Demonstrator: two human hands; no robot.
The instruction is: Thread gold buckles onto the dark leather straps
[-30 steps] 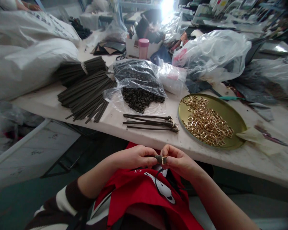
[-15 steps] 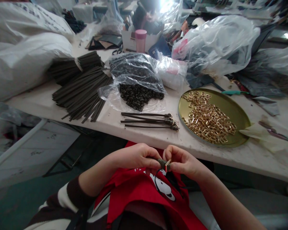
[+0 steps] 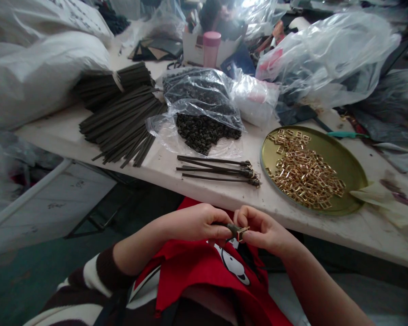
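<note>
My left hand (image 3: 207, 222) pinches a dark strap (image 3: 231, 227) near its end, over my lap. A gold buckle (image 3: 241, 233) sits at that end, and the fingertips of my right hand (image 3: 261, 227) are closed on it. Just beyond my hands, several dark straps with buckles (image 3: 217, 170) lie side by side near the table edge. Behind them is a clear plastic bag (image 3: 200, 93) with small dark loops (image 3: 200, 133) spilling from its mouth. A round golden tray (image 3: 352, 181) on the right holds a heap of gold buckles (image 3: 306, 174).
Bundles of dark strips (image 3: 122, 122) lie at the left, beside large white sacks (image 3: 51, 77). A pink-lidded cup (image 3: 211, 47) stands at the back. Plastic bags (image 3: 333, 54) and a green-handled tool (image 3: 347, 134) are at the right of the table (image 3: 163, 176).
The view has shifted, so the table items appear farther right. The buckle is turned slightly between my fingers; both hands keep their hold.
</note>
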